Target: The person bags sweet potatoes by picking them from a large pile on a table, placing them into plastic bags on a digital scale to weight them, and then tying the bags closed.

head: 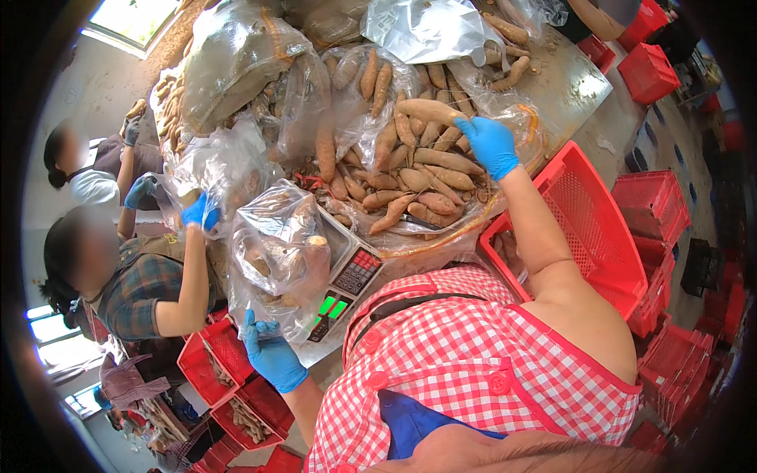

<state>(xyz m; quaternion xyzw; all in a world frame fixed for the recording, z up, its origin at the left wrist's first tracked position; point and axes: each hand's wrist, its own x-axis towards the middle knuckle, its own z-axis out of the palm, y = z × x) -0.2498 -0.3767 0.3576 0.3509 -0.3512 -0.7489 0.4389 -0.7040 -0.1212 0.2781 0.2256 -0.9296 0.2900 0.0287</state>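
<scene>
In its blue glove, my right hand (486,145) holds one end of a long sweet potato (430,110) above a heap of sweet potatoes (450,161) spread on clear plastic. My left hand (269,352), also in a blue glove, pinches the edge of a clear plastic bag (278,254). That bag has sweet potatoes inside and rests on a digital scale (355,270) with a keypad and a lit green display. A dark-handled knife (421,222) lies among the heaped sweet potatoes.
A large red crate (591,230) leans by my right arm; stacked red crates (650,204) stand behind it. Full plastic sacks (236,65) crowd the table's far side. At left, a co-worker's gloved hands (201,213) hold another bag. Red crates with roots (251,408) stand at lower left.
</scene>
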